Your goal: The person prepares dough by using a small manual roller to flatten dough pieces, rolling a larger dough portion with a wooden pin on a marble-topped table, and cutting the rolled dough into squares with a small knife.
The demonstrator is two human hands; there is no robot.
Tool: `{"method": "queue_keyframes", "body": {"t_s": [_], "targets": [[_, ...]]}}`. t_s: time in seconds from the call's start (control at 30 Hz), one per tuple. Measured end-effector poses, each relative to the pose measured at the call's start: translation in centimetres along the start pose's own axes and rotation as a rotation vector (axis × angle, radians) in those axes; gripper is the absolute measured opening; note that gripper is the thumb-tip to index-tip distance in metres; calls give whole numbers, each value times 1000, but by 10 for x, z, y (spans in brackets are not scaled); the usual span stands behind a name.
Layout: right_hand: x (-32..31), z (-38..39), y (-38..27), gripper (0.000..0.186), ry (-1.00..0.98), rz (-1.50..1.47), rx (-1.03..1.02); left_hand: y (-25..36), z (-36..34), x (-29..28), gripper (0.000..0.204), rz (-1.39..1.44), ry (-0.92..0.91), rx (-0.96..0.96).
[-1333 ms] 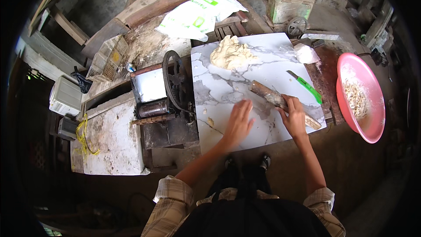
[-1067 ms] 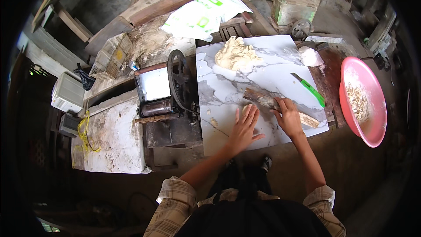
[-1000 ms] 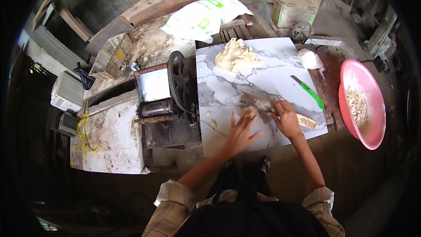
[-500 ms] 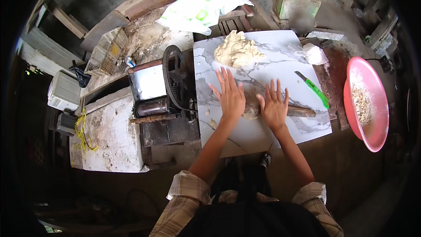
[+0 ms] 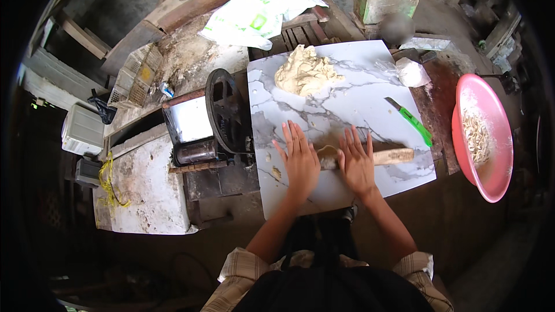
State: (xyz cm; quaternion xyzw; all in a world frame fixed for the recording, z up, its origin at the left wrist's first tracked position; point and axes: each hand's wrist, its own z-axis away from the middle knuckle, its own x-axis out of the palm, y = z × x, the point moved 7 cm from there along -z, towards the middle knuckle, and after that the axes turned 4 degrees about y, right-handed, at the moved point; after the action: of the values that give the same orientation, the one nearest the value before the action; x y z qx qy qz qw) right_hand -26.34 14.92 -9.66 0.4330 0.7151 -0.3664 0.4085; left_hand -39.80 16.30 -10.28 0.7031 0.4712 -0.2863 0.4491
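A white marble slab (image 5: 358,89) lies in front of me. On its near part a wooden rolling pin (image 5: 392,156) lies crosswise over a small piece of dough (image 5: 327,152). My left hand (image 5: 299,159) presses flat on the pin's left part, fingers spread. My right hand (image 5: 356,162) lies flat on the pin next to it, fingers apart. A large lump of pale dough (image 5: 305,73) sits at the far end of the slab. A green-handled knife (image 5: 412,121) rests on the slab's right side.
A pink bowl (image 5: 500,162) with noodle strands stands at the right. A hand-cranked metal roller machine (image 5: 202,124) sits left of the slab. A white and green sack (image 5: 257,14) lies at the back, a small white bag (image 5: 413,72) by the slab's far right corner.
Both hands have moved from the slab's near right edge toward its middle, pushing the rolling pin away from me. The pin now lies level across the slab instead of slanted.
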Motion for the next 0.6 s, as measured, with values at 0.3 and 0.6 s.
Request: {"method": "queue_keyframes", "body": {"t_s": [0.3, 0.6], "targets": [[15, -66, 12, 55, 76, 193, 37, -30, -61, 31, 59, 50, 74, -156], [-9, 9, -11, 57, 61, -20, 20, 1, 12, -11, 56, -43, 90, 63]]}}
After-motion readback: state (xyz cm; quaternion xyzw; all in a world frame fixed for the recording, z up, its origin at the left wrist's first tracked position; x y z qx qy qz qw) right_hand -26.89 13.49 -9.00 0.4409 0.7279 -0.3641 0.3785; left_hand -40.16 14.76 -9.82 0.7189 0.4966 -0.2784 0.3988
